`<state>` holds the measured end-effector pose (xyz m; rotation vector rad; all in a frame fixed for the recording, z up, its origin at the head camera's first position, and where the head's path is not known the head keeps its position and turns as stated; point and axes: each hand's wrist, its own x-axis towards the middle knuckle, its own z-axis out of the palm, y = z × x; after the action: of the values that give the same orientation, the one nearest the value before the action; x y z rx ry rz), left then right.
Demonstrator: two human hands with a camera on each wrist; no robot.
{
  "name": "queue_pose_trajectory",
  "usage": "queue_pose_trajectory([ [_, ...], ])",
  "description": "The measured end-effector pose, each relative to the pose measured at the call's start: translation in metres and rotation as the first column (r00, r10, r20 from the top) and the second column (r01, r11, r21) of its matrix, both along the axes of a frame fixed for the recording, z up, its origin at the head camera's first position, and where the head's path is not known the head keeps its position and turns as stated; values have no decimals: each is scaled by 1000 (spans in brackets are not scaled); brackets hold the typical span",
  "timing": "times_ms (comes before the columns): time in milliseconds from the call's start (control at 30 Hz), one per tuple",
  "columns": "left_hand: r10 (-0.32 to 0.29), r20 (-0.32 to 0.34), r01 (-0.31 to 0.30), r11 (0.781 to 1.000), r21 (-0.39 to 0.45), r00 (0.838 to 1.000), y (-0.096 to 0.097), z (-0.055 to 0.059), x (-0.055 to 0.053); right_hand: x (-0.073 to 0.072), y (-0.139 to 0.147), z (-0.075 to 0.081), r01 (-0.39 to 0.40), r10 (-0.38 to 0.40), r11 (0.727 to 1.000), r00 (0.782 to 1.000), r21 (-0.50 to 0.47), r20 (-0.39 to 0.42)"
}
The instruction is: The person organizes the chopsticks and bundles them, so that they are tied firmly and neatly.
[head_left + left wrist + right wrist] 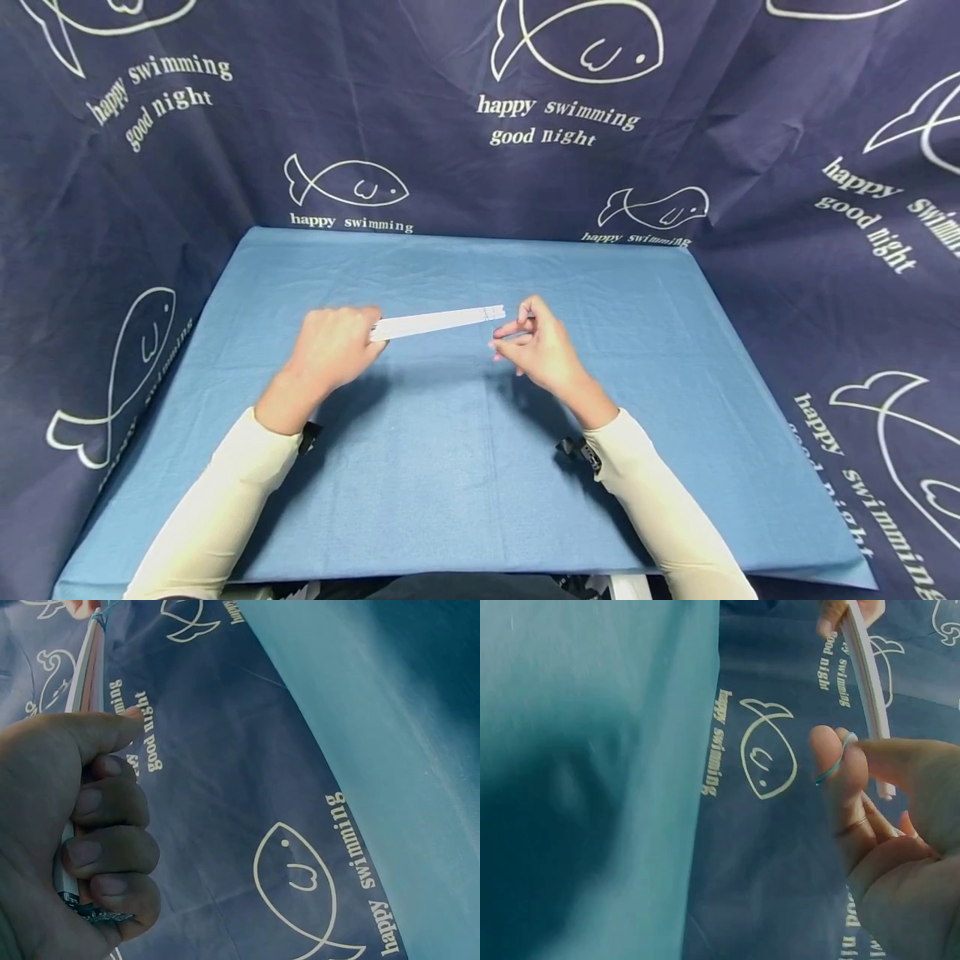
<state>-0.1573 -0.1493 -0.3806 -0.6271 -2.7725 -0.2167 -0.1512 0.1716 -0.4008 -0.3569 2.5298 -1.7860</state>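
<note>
My left hand (337, 342) grips one end of a long flat white strip bundle (438, 322), held level above the blue table cloth (450, 467). In the left wrist view the fingers (105, 847) curl tightly round the bundle (84, 667), which runs up and away. My right hand (519, 335) is at the bundle's far end, with thumb and fingers pinched together. The right wrist view shows a thin blue rubber band (832, 769) stretched over the right fingertips (840, 761), right beside the end of the bundle (868, 682).
A navy curtain (570, 108) printed with white fish and lettering closes in the table at the back and on both sides. The blue cloth bears nothing besides the shadows of my arms. White sleeves (225, 500) cover both forearms.
</note>
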Motion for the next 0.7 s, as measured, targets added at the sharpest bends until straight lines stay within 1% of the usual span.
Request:
queue_pose_trajectory([
  [67,-20,-33,19,999,-30,999,1,-3,2,0,4,4,-5,10,996,998,89,-57],
  [167,-73,-104,65,995,-78,992,3,-9,5,0,9,11,-3,38,974,988,226,-151],
  [233,-111,-138,97,990,-104,984,3,-12,7,0,12,14,-9,59,956,985,294,-163],
  [267,-128,-149,112,987,-114,980,3,-14,7,0,13,16,-22,78,946,984,324,-161],
  [367,-174,-155,154,979,-135,972,2,-18,7,0,16,21,-103,148,926,984,364,-99],
  [467,-233,-140,212,966,-147,962,1,-21,5,-4,18,24,-209,235,900,972,382,-21],
  [533,-272,-130,253,956,-149,953,2,-22,4,-8,20,27,-288,299,883,954,370,29],
  [567,-290,-127,271,951,-149,949,2,-21,4,-10,21,28,-330,333,874,941,355,55],
  [633,-318,-119,300,942,-148,941,3,-19,3,-14,21,30,-416,405,853,908,315,104],
  [700,-336,-108,319,936,-147,936,4,-16,3,-18,22,32,-493,471,827,870,270,144],
])
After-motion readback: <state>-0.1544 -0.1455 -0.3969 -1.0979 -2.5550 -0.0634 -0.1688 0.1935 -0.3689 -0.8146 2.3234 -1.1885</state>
